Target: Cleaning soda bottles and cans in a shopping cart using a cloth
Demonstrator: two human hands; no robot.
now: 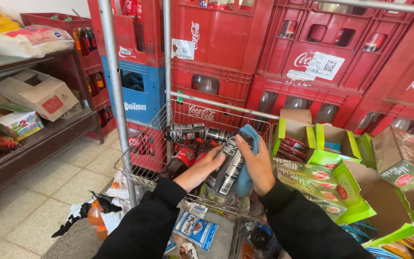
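My left hand (201, 169) holds a dark can with a black label (227, 165) over a wire cart basket (155, 127). My right hand (258, 165) presses a blue cloth (246, 160) against the can's side. Both sleeves are black. Behind the can, inside the basket, lie more dark cans (185, 131) and a dark bottle with a red label (180, 160).
Red crates (226, 43) and a blue crate (137, 91) of bottles are stacked behind the cart. Green cardboard boxes (331, 163) sit at the right. A shelf (39, 139) with boxes and bags stands at the left. Packets (196, 230) and an orange bottle (97, 218) lie below.
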